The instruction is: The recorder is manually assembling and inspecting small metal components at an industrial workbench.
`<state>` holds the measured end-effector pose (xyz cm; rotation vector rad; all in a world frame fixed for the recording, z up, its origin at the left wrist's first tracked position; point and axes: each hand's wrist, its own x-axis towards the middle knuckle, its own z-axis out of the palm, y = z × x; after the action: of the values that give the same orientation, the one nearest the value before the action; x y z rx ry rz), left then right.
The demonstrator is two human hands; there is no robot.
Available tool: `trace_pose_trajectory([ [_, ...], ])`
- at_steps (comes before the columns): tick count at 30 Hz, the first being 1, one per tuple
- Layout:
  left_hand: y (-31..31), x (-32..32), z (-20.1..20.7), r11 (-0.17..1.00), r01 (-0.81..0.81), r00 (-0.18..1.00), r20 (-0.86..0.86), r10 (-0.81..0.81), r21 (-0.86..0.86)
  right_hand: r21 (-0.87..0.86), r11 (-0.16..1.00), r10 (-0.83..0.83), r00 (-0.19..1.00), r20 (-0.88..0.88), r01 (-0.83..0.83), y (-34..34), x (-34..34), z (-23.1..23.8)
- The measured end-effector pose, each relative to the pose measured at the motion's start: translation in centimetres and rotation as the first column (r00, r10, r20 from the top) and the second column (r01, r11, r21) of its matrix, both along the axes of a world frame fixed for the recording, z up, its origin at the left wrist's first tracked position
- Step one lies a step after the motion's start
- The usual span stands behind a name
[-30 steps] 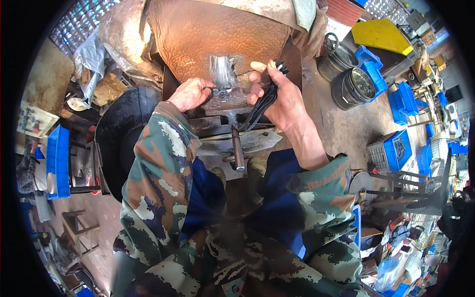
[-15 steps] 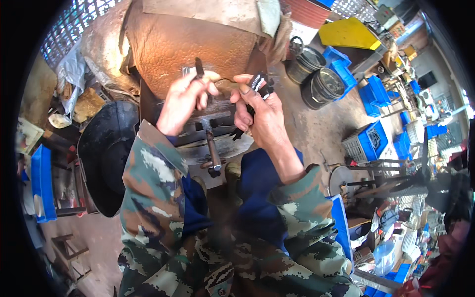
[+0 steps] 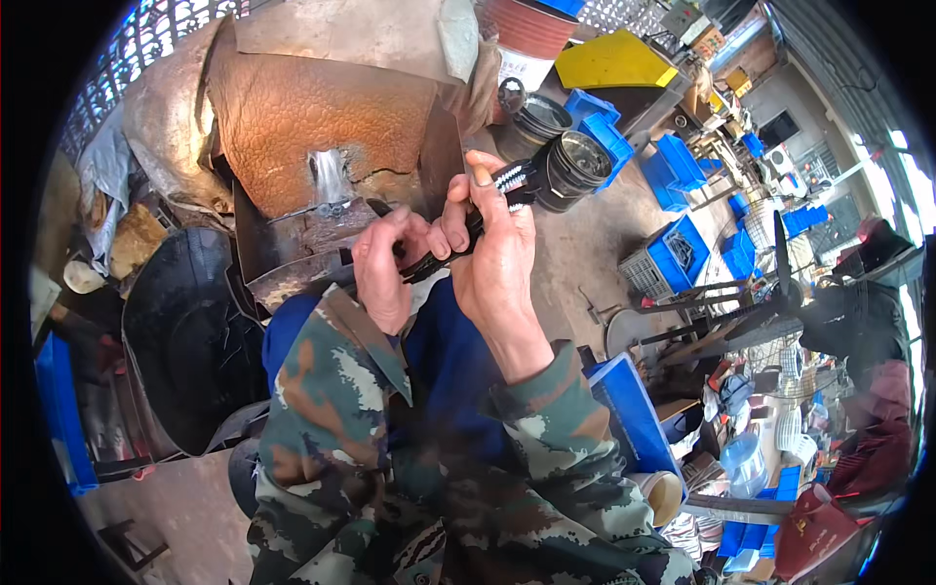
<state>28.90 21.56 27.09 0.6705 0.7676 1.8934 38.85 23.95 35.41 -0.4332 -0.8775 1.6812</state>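
My right hand (image 3: 499,258) is closed around a few black metal pieces with bright toothed sections (image 3: 511,179). Their toothed ends stick out past the thumb and forefinger, and the dark lower ends slant toward my other hand. Close beside it, my left hand (image 3: 382,278) has its fingers curled in, fingertips almost touching the right hand's fingers. A dark flat strip (image 3: 377,207) pokes up from the left fingers; most of it is hidden. Beyond both hands stands a metal work trough (image 3: 292,271) with a shiny worn metal patch (image 3: 330,177) behind it.
Brown crinkled sheeting (image 3: 322,107) backs the trough. To the left sits a large black tub (image 3: 185,341). Dark buckets (image 3: 577,161) and blue crates (image 3: 675,255) stand on the floor at right. A blue bin (image 3: 632,405) is close to my right forearm.
My hands have come together; the left moved down toward the right hand's pieces, bringing its dark strip along. The view has shifted, so the trough now appears further left.
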Motion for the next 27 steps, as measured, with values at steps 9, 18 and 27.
trace_pose_trajectory([
  [9, 0.0, 3.1, 0.9, 0.965, 0.19, 0.7, 0.664, -0.264, 0.183, 0.121, 0.989, -0.087, 0.996, 0.015, 0.084, -1.7, -0.8, -2.8],
  [18, 0.6, 0.4, 0.8, 0.996, -0.022, 0.996, 0.09, 0.014, 0.092, 0.085, 0.995, 0.014, 0.905, 0.424, -0.055, -2.5, 2.0, -1.9],
  [27, 0.6, 0.0, 0.8, 0.865, 0.443, 0.895, -0.052, -0.444, 0.237, -0.167, 0.969, 0.247, 0.78, 0.576, -0.183, -4.5, 5.1, -0.8],
])
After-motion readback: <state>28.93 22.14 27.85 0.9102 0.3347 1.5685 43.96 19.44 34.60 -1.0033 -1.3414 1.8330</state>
